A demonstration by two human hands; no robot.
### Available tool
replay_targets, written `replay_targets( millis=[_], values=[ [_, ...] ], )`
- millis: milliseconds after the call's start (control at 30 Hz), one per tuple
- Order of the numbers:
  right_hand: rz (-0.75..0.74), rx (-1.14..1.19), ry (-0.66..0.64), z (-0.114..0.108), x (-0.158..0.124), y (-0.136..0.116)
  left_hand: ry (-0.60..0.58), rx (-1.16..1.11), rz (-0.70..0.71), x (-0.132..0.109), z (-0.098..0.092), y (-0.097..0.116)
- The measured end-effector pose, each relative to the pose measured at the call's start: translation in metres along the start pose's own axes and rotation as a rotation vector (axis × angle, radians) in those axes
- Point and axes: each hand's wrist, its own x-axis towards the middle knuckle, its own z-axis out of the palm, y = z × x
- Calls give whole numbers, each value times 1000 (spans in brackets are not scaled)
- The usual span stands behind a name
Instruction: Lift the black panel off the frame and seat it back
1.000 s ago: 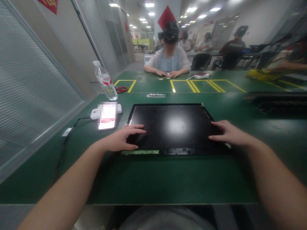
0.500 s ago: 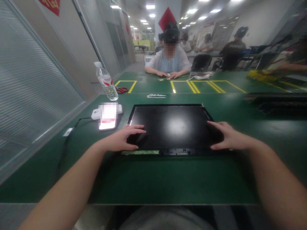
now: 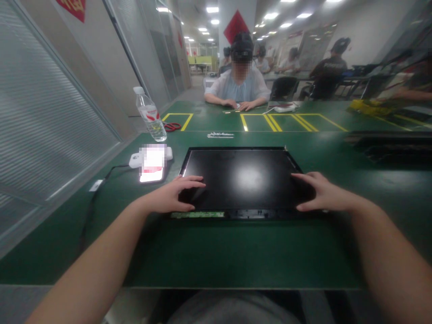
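A black flat display panel (image 3: pixel 222 175) lies on the green table, its glossy face up and catching a bright reflection. A green circuit board strip (image 3: pixel 199 215) shows along its near edge. At the panel's left side rests my left hand (image 3: pixel 172 194), thumb and fingers spread apart over the edge and face. My right hand (image 3: pixel 319 192) lies over the opposite side in the same way, its fingers also apart. Both hands appear to touch the panel; the undersides of the fingers are hidden.
Left of the panel are a lit phone (image 3: pixel 151 173), a white device with a cable (image 3: pixel 135 159), a water bottle (image 3: pixel 150 118) and red-handled scissors (image 3: pixel 173 126). Small white pieces (image 3: pixel 220 135) lie beyond it. Dark parts (image 3: pixel 394 146) sit at right. A person (image 3: pixel 238 85) sits opposite.
The view has shifted very slightly. My hands and the panel stay in place.
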Motion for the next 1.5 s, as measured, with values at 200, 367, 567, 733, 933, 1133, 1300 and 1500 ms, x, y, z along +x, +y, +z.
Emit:
replay_targets(
  millis=[200,367,567,733,933,1133,1300,1500],
  values=[
    [32,30,140,9,10,4,188,-5,-89,3,5,-6],
    [59,-15,188,12,18,3,425,183,-323,14,16,-26],
    [58,-15,219,15,19,4,393,160,-375,19,17,-34],
    [47,-5,234,16,19,7,413,129,-364,19,15,-35],
    [51,-9,239,17,20,8,406,142,-412,15,11,-34],
    [46,6,249,18,21,10,397,160,-387,17,7,-24],
    [39,37,252,19,23,12,496,3,-343,14,4,-15],
    [53,30,278,21,25,17,711,-529,-547,13,2,7]
  ],
)
